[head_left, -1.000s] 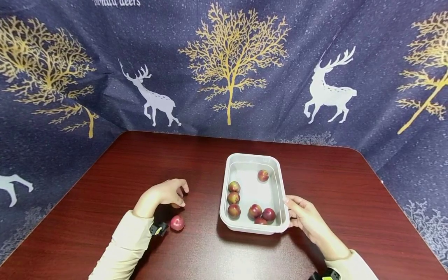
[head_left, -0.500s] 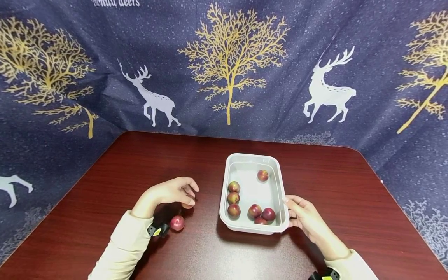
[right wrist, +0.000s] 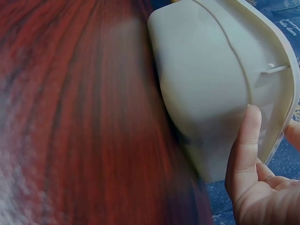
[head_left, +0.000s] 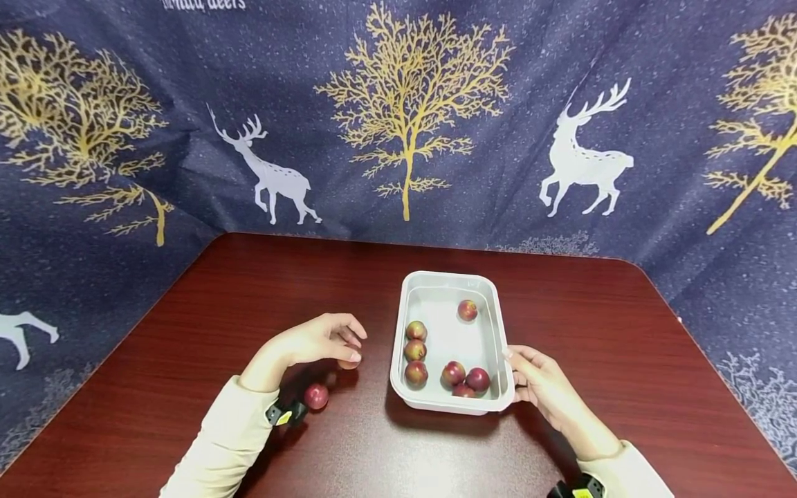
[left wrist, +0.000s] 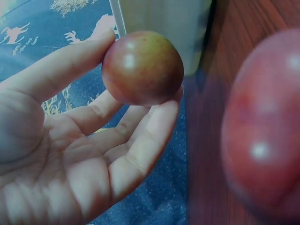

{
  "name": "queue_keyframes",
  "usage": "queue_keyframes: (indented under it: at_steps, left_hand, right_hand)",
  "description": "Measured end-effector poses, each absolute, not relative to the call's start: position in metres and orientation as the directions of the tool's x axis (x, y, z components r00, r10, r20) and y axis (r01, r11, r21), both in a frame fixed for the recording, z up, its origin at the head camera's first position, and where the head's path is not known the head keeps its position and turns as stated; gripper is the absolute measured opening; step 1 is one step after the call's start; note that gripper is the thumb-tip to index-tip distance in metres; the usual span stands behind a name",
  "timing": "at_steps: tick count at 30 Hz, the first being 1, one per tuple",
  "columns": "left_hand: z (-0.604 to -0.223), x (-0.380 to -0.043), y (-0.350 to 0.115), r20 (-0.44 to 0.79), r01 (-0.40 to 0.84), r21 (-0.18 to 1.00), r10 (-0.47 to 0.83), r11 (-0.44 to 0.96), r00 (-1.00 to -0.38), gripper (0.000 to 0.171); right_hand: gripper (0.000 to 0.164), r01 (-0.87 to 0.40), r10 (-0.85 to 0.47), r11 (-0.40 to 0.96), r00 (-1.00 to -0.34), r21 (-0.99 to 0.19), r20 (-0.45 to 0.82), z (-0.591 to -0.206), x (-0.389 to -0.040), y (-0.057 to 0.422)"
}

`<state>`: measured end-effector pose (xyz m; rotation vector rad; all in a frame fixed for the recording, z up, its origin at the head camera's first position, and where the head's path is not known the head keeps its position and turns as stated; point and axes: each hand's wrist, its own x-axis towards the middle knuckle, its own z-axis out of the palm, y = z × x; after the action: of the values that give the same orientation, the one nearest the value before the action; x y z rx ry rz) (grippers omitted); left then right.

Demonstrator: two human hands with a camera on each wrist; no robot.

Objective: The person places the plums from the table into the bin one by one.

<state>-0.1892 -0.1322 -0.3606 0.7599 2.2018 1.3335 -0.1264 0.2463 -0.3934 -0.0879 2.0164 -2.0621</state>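
Observation:
My left hand (head_left: 305,346) pinches a plum (left wrist: 143,68) between thumb and fingertips, to the left of the white plastic container (head_left: 398,360). In the left wrist view this plum is reddish brown with a greenish top. Another plum (head_left: 316,396), redder, lies on the table beside my left wrist. On the right, my right hand (head_left: 544,387) grips the container's side, its thumb at the rim and a finger against the outer wall (right wrist: 206,79). Inside lie several plums, three in a row along the left wall, such as the middle plum (head_left: 415,350), and one plum (head_left: 468,310) toward the back.
The dark red wooden table (head_left: 598,332) has a glossy surface. Behind it hangs a dark blue cloth (head_left: 473,207) printed with deer and golden trees. Both wrists carry black straps, and the sleeves are cream.
My left hand has moved to the right toward the container, carrying the plum off from beside the redder one. My right hand and the container have stayed in place.

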Motion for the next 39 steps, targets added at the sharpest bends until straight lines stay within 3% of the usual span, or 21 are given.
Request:
queue_keyframes:
  at_steps: [17,25,29,35,39]
  left_hand:
    - [-0.35,-0.178,-0.118,-0.043,0.264,0.89,0.645,0.373,-0.763,0.035]
    - [-0.34,-0.178,-0.118,0.034,0.242,0.911,0.524,0.333,-0.851,0.034]
    - [-0.334,-0.177,-0.113,0.042,0.221,0.92,0.478,0.325,-0.877,0.035]
    - [-0.328,-0.18,-0.103,0.042,0.204,0.931,0.467,0.302,-0.883,0.035]
    - [-0.326,-0.182,-0.095,0.034,0.179,0.943,0.456,0.279,-0.889,0.035]
  right_hand:
    - [0.018,0.097,-0.315,-0.045,-0.946,-0.994,-0.078,-0.399,-0.126,0.252]
    - [0.018,0.121,-0.266,-0.03,-0.958,-0.992,-0.109,-0.397,-0.127,0.247]
    - [0.02,0.126,-0.248,-0.015,-0.962,-0.992,-0.118,-0.397,-0.127,0.246]
    - [0.037,0.131,-0.214,0.015,-0.968,-0.991,-0.132,-0.396,-0.127,0.244]
    - [0.034,0.122,-0.211,0.004,-0.97,-0.993,-0.12,-0.395,-0.127,0.244]
